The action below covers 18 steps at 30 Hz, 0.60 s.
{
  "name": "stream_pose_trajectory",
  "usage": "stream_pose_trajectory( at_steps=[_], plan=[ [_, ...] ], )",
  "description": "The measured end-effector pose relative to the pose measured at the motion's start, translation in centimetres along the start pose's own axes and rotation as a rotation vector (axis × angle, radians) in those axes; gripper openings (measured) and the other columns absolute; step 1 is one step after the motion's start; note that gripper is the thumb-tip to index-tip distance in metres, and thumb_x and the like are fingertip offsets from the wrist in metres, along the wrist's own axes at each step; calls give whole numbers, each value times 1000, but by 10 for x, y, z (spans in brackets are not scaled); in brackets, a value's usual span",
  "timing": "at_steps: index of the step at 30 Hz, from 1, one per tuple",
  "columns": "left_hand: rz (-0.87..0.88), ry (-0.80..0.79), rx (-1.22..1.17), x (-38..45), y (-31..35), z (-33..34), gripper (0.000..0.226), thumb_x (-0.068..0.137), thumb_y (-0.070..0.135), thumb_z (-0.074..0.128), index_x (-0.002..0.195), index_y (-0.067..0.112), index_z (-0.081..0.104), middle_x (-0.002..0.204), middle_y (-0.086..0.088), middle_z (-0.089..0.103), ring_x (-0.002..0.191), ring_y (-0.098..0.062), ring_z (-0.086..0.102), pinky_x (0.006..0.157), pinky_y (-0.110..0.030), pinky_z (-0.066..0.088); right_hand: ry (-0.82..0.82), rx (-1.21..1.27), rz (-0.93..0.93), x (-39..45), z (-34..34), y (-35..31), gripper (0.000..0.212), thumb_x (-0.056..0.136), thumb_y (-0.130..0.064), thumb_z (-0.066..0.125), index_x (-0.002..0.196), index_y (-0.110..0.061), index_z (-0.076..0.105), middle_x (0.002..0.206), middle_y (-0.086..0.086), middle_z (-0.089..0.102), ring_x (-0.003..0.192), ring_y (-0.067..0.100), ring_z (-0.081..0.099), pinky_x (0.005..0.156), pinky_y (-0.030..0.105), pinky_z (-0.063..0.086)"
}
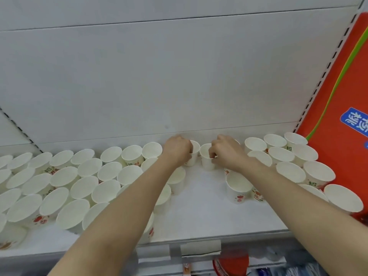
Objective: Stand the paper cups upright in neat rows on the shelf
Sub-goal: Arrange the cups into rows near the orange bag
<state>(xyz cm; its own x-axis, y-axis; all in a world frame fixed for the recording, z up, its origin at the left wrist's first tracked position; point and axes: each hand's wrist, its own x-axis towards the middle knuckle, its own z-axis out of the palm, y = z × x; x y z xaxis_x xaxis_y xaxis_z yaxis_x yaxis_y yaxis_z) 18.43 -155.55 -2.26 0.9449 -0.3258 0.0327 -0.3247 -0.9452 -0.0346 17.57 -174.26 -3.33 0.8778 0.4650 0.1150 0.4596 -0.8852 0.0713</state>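
Several white paper cups with red fruit prints stand upright on the white shelf [201, 212], packed in rows at the left [79, 184] and at the right [286, 154]. My left hand [177, 149] grips a cup [194, 154] at the back of the shelf near the wall. My right hand [227, 151] pinches the rim of another upright cup [206, 159] just beside it. A lone cup [238, 188] stands in front of my right forearm. A bare strip of shelf runs between the two groups.
A red panel [338, 96] with a blue label leans at the right end of the shelf. The grey back wall [159, 76] rises behind the cups. Price-tag holders [201, 248] line the front edge, with goods on a lower shelf [233, 265].
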Motion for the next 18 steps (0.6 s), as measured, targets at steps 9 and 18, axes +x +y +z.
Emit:
stream_pose_trajectory(
  at_steps=[9, 18],
  plan=[
    [67, 108, -226, -10, -28, -4, 28, 84, 33, 69, 112, 28, 70, 108, 8, 67, 103, -15, 58, 73, -25, 39, 51, 7, 10, 12, 7, -13, 16, 78, -37, 69, 87, -24, 65, 85, -3, 62, 93, 21, 48, 77, 30, 29],
    [-37, 125, -259, -44, -65, -18, 15, 86, 29, 67, 99, 31, 72, 101, 12, 69, 96, -12, 58, 72, -27, 44, 259, 118, 49, -1, 5, -24, 27, 73, -26, 77, 97, -18, 70, 87, 1, 67, 88, 26, 53, 80, 36, 38]
  ],
)
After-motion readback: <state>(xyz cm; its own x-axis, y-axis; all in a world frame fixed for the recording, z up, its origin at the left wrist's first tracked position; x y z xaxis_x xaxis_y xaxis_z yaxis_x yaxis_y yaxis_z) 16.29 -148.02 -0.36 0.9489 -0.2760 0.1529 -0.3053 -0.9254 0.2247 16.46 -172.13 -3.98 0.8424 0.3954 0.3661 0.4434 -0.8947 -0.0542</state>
